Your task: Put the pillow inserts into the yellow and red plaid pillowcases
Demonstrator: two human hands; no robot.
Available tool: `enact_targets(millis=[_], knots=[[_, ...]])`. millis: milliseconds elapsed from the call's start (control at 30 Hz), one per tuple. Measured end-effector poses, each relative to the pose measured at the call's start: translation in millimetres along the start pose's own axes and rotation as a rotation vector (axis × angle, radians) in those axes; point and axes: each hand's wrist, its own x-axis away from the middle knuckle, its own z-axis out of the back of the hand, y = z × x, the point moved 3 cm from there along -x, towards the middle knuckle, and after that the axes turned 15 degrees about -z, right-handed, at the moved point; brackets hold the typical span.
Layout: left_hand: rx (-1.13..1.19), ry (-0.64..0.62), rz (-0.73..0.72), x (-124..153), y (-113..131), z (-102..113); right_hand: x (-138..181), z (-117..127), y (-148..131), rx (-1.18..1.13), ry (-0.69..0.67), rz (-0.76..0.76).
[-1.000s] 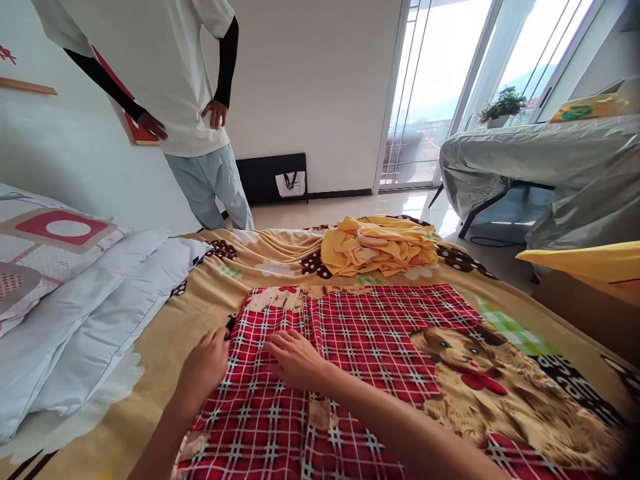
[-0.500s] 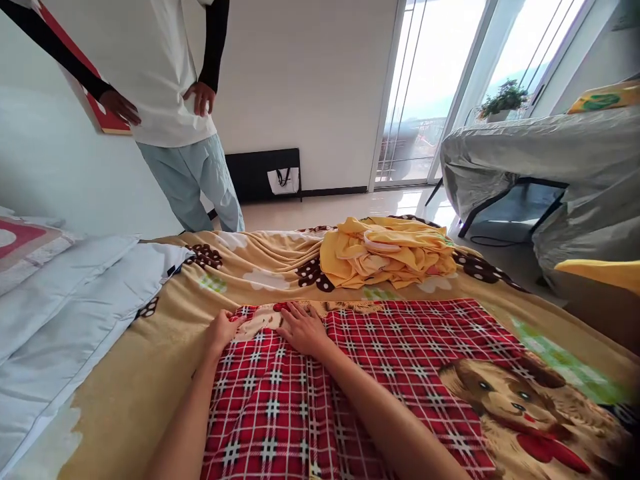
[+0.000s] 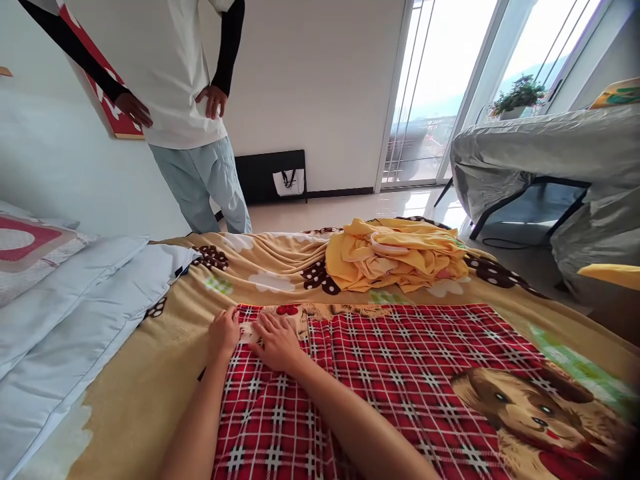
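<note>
A red plaid blanket [image 3: 400,360] with a brown puppy print lies folded on the bed, its far edge fairly straight. At its far left corner, my left hand [image 3: 225,331] has its fingers bent round the left edge, gripping the cloth. My right hand [image 3: 278,341] rests palm down just to the right, fingers stretched out over the printed patch by the far edge. Small wrinkles run through the plaid beneath my right forearm.
A tan patterned bedspread [image 3: 165,360] covers the bed. Beyond the blanket sits a crumpled yellow cloth heap [image 3: 395,257]. White pillows [image 3: 100,300] lie at left. A person [image 3: 175,87] stands across the bed, hands on hips. A silver-covered table [image 3: 540,153] stands at right.
My right hand has slid left along the far edge, closer to my left hand. My left hand has drawn in at the corner, and the view has shifted slightly.
</note>
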Motion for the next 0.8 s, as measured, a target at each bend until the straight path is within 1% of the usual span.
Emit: enact_targets(millis=[67,167,233,300,333,367,433,500,533,600,667,733,800], knots=[[-0.056,-0.015,-0.010,2.1,1.6,1.5,-0.1,4.6,19.1,0.022,-0.008,-0.065],[-0.118,0.011,-0.019,4.5,9.7,8.9,-0.3,23.8,46.3,0.072,-0.013,-0.157],[-0.139,0.035,-0.051,6.0,20.4,13.3,6.5,39.5,56.0,0.109,0.002,-0.219],[-0.129,0.007,-0.119,8.2,33.7,11.1,26.7,50.9,56.2,0.117,0.015,-0.251],[-0.114,-0.029,-0.158,9.6,39.9,6.8,43.1,52.9,52.7,0.105,0.014,-0.226],[-0.097,-0.071,-0.190,11.2,45.1,1.1,63.5,51.8,47.5,0.086,0.011,-0.167],[-0.069,-0.145,-0.219,14.6,50.8,-11.8,113.2,39.9,34.4,0.048,-0.018,0.063],[-0.050,-0.185,-0.212,16.8,50.6,-21.5,165.2,19.4,23.9,0.061,-0.057,0.371],[-0.042,-0.195,-0.206,17.3,49.6,-23.8,186.2,9.7,22.8,0.084,-0.028,0.449],[-0.029,-0.195,-0.202,17.8,48.2,-22.4,212.5,-3.9,25.7,0.123,0.074,0.469],[-0.027,-0.167,-0.214,19.4,50.6,-14.1,222.2,-9.2,28.7,0.150,0.151,0.454],[-0.029,-0.142,-0.265,25.4,57.1,-2.8,225.2,-10.1,27.3,0.145,0.149,0.483],[-0.022,-0.159,-0.352,38.1,63.9,7.3,229.8,-11.5,23.0,0.073,0.074,0.511]])
